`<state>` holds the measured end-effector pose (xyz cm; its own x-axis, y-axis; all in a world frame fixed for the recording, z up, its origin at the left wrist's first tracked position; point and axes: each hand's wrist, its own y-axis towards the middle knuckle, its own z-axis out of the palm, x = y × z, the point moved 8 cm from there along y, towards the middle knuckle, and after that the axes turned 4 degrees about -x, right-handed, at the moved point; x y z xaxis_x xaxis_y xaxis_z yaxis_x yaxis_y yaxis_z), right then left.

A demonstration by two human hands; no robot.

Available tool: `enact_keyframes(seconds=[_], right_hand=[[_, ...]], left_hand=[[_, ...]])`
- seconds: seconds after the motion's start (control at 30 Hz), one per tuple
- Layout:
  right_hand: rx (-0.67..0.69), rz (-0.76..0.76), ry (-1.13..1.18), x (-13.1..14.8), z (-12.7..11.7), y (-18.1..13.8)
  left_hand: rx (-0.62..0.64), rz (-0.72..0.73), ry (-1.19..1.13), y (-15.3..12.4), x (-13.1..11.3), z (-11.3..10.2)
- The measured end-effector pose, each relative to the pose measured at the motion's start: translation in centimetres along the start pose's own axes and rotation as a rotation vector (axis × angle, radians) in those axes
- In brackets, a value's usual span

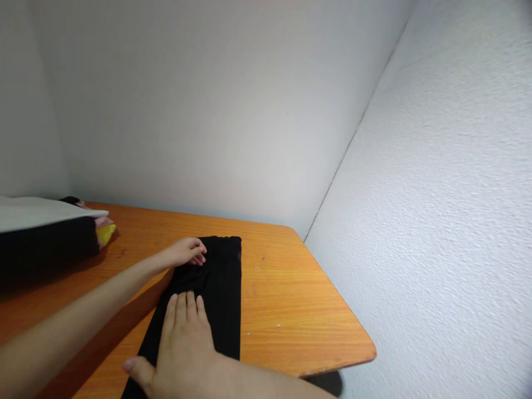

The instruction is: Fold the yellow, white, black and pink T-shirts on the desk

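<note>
A black folded garment lies lengthwise on the orange wooden table. My right hand lies flat on its near part, fingers stretched out and together, thumb out to the left. My left hand reaches to the garment's far left edge, fingers curled down onto the cloth there. Whether those fingers pinch the cloth or only press on it is not visible.
At the far left a pile of black cloth with a white sheet on top sits on the table, a yellow item poking out beside it. White walls close in behind and to the right. The table's rounded right corner is near.
</note>
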<state>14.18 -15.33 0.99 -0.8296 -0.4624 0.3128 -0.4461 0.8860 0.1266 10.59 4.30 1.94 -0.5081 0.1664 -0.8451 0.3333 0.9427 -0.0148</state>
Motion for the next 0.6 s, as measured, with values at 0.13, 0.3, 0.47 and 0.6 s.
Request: enact_keyframes(seconds=[0.13,0.3,0.47,0.6], right_hand=[[-0.017,-0.072,-0.024,0.9,-0.8,-1.7],[-0.109,-0.21,-0.054,3.6,-3.0,-2.1],[-0.235,-0.137,0.009,2.0,-4.6,0.3],[-0.115,-0.027,0.086,-0.4,-2.3,1.3]], left_hand=[[-0.019,0.278,0.133,-2.4,-0.5,-1.6],[-0.009,0.614,0.674,-4.5,-0.2,-1.3],[0.056,0.573,0.799,-4.4,2.3,0.3],[0.112,0.545,0.784,-5.2,2.8,0.6]])
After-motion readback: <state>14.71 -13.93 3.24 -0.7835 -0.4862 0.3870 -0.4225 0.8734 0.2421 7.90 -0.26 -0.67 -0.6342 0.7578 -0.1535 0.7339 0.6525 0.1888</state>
